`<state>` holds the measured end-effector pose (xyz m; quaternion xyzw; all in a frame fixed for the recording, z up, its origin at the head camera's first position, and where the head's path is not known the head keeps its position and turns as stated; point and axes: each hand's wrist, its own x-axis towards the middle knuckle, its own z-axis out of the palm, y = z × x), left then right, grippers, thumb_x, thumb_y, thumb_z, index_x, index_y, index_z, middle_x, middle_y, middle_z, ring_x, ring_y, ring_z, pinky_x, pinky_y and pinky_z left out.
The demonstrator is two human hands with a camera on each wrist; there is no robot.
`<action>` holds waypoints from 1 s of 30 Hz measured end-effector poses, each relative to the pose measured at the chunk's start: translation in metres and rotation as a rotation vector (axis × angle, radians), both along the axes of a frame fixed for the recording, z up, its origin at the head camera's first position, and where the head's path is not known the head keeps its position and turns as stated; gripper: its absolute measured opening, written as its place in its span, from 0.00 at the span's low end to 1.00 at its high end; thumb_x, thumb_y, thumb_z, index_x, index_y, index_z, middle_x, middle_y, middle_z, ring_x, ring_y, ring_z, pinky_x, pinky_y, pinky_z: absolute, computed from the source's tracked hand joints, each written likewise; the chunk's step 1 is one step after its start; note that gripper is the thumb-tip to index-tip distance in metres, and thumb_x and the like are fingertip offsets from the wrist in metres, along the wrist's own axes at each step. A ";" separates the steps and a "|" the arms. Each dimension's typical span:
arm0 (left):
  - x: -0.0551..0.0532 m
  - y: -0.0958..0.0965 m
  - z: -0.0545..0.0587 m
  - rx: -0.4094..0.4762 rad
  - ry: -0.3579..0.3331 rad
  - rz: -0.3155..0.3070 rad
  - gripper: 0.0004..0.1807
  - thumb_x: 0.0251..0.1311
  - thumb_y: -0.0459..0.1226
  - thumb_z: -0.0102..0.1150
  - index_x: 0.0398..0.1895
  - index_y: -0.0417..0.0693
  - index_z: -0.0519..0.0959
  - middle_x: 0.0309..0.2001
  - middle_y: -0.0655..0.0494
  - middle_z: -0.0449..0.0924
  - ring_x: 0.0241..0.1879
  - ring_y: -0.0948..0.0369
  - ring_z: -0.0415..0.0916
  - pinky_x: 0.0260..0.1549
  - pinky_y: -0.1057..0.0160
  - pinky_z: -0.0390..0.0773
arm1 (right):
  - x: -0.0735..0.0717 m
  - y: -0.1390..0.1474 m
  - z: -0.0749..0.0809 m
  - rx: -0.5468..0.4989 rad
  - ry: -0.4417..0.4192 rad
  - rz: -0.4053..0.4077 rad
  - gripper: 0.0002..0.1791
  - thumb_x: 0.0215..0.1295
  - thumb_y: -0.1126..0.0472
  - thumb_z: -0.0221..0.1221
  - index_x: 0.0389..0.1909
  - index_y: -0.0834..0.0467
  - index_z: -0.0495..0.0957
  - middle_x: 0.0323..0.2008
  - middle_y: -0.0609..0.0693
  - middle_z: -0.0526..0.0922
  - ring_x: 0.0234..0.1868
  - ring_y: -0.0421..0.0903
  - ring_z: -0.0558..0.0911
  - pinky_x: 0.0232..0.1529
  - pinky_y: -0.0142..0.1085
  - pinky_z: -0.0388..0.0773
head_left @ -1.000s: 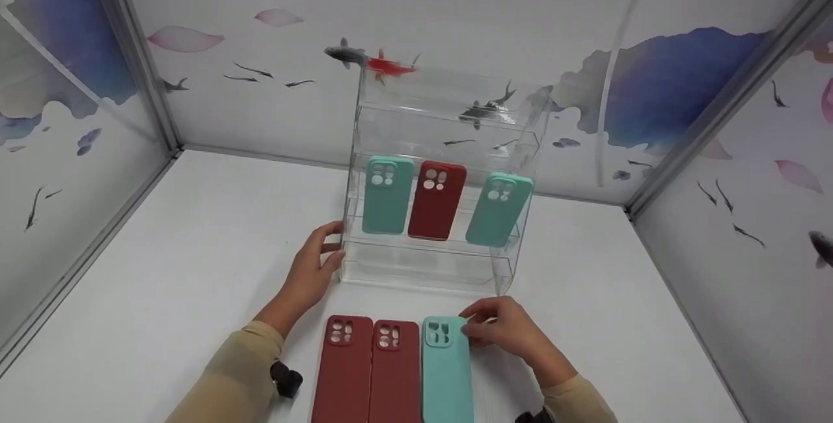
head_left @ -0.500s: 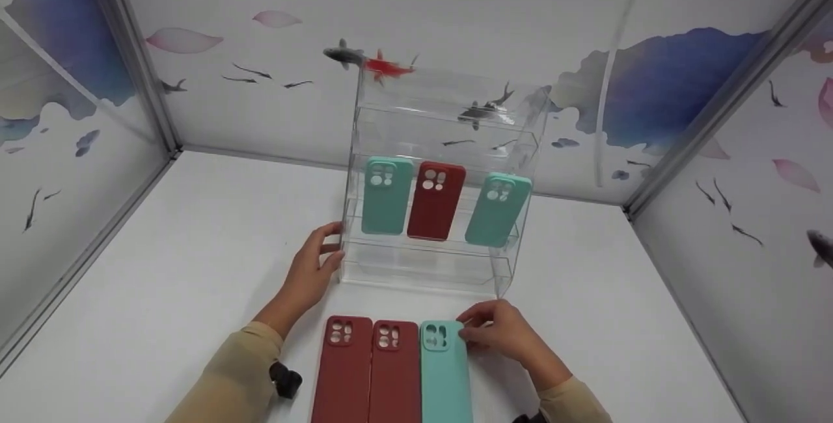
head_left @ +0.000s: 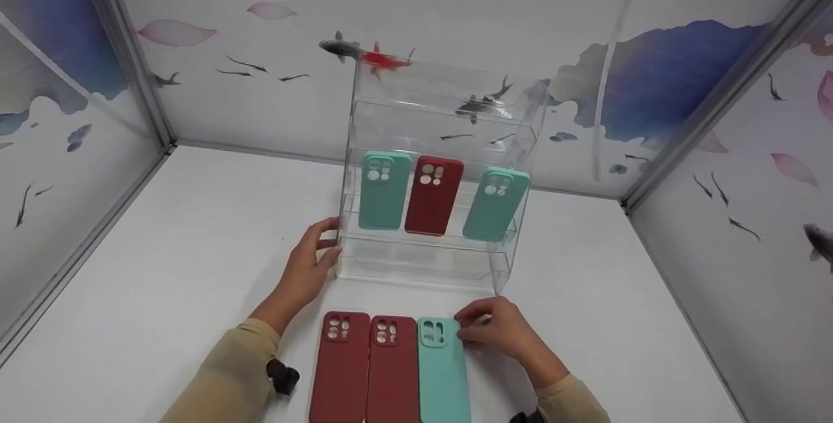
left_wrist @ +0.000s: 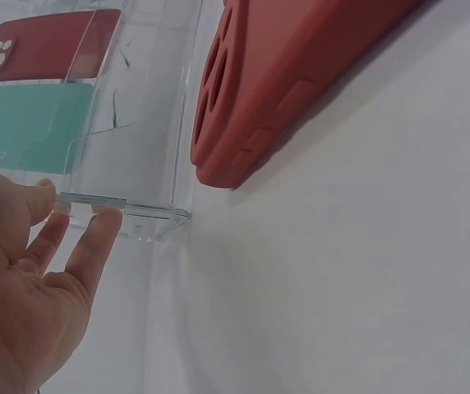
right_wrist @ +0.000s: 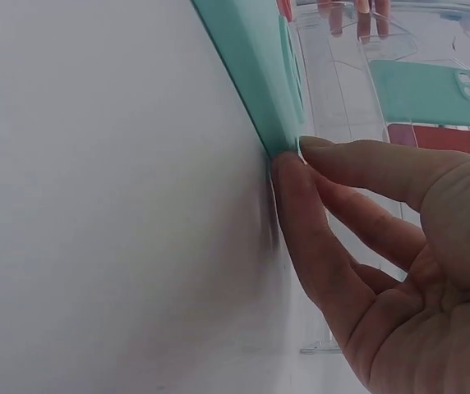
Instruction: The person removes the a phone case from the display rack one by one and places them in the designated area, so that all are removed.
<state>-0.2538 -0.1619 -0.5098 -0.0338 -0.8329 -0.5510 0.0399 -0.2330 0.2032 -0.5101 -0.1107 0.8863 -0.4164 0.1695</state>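
Observation:
My right hand pinches the upper right corner of a teal phone case between thumb and fingers. That case lies flat, its left side right along a red phone case; another red phone case lies left of that. In the right wrist view, thumb and forefinger close on the corner of the teal phone case. My left hand has its fingertips against the left side wall of a clear acrylic display stand. The left wrist view shows the fingers fairly straight at that wall's edge.
On one tier of the stand lean a teal phone case, a red phone case and, after a wider gap, another teal phone case. The white table is enclosed by patterned panels.
My right hand has slid the teal phone case slightly left and toward me, closing its narrow gap to the red one. The left hand stays at the stand. The head view tilts slightly.

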 end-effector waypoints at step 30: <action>0.002 0.001 0.003 -0.005 -0.003 -0.001 0.31 0.78 0.37 0.52 0.79 0.55 0.56 0.77 0.51 0.61 0.72 0.48 0.69 0.71 0.45 0.73 | -0.023 0.024 0.073 -0.024 0.279 -0.165 0.11 0.66 0.59 0.70 0.48 0.54 0.87 0.42 0.51 0.87 0.39 0.48 0.86 0.38 0.30 0.85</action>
